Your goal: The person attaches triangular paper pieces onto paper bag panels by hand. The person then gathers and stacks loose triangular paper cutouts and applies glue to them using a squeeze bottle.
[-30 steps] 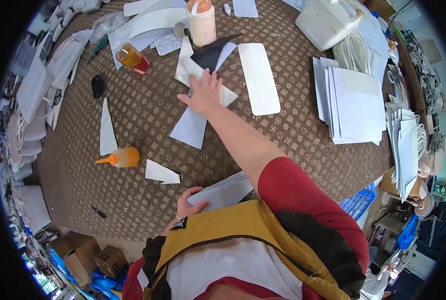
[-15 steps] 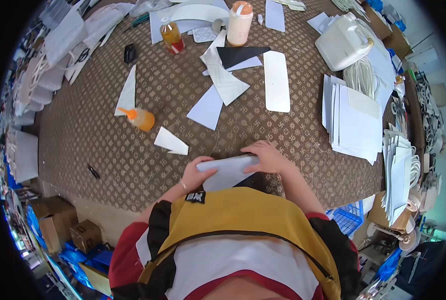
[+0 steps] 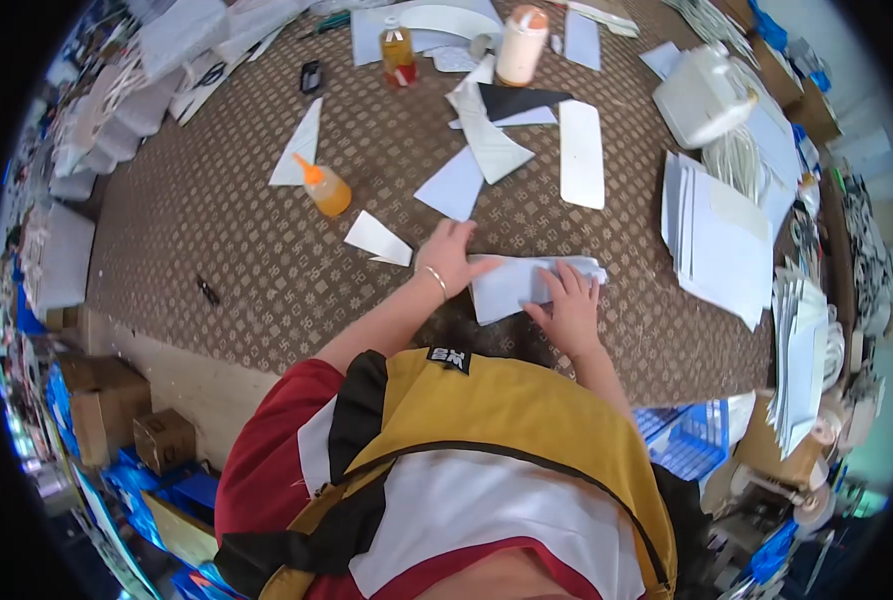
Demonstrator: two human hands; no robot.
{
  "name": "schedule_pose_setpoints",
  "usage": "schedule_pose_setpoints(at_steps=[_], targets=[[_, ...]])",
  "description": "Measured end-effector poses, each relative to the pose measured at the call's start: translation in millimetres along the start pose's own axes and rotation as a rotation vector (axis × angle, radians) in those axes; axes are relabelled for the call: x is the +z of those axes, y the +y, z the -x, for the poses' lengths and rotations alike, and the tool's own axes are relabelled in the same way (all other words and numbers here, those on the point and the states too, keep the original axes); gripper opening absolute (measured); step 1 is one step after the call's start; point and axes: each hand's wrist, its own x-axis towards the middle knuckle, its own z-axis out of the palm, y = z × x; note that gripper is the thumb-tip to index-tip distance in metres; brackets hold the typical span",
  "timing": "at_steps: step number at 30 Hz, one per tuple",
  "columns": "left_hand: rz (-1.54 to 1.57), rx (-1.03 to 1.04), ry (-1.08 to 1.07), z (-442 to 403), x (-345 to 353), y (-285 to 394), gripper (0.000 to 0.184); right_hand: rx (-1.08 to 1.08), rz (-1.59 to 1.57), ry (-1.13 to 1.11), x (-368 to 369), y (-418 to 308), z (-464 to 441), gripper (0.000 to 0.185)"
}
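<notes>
White folded sheets [image 3: 506, 290] lie on the patterned tabletop in front of me, one over another, with a ragged right end. My right hand [image 3: 570, 308] rests flat on their right half, its fingers spread. At their left edge is my left hand [image 3: 448, 258]; the thumb reaches over the sheet and the other fingers stretch out on the cloth. A small white cut piece [image 3: 378, 238] lies just left of my left hand. Beyond it stands a squeeze bottle [image 3: 329, 192] with an orange nozzle and orange liquid.
The brown patterned cloth [image 3: 216, 270] covers the table. White pieces [image 3: 582, 155] and a black piece [image 3: 514, 101] lie farther back, near a glass bottle [image 3: 397, 55] and a tall pale bottle [image 3: 523, 47]. A sheet stack [image 3: 721, 235] and white jerrycan [image 3: 701, 100] stand right.
The white sheets, held at the table's near edge in both hands, now lie flat farther onto the table. My hands have loosened and spread over them. The whole view has shifted.
</notes>
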Motion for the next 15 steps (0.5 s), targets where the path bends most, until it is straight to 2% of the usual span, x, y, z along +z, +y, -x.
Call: schedule_pose_setpoints(at_steps=[2,4,6,8,9,12,13,14,15], targets=[[0.01,0.095,0.493,-6,-12,-38,0.066,0.036,-0.032,0.044,1,-5,2,0.054],[-0.026,-0.06,0.88,-6,-58,-62,0.068,0.05,-0.054,0.073,1,-6,-2,0.053],[-0.181,-0.184,1.175,-22,-84,-112,0.07,0.08,-0.088,0.127,-7,0,0,0.05],[-0.083,-0.317,0.969,-37,-104,-158,0.068,0.121,-0.106,0.147,-12,-3,11,0.049],[-0.079,-0.305,0.96,-36,-108,-167,0.068,0.118,-0.157,0.143,-16,-5,15,0.047],[-0.085,-0.546,0.477,-44,-133,-130,0.06,0.115,-0.221,0.186,-34,-3,9,0.043],[-0.072,-0.523,0.468,-43,-130,-112,0.06,0.247,-0.522,0.037,-38,-7,12,0.038],[0.184,-0.319,0.586,-36,-122,-91,0.054,0.379,-0.825,-0.117,-39,-11,14,0.033],[0.442,-0.127,0.684,-30,-112,-71,0.048,0.358,-0.988,-0.117,-31,-12,14,0.035]])
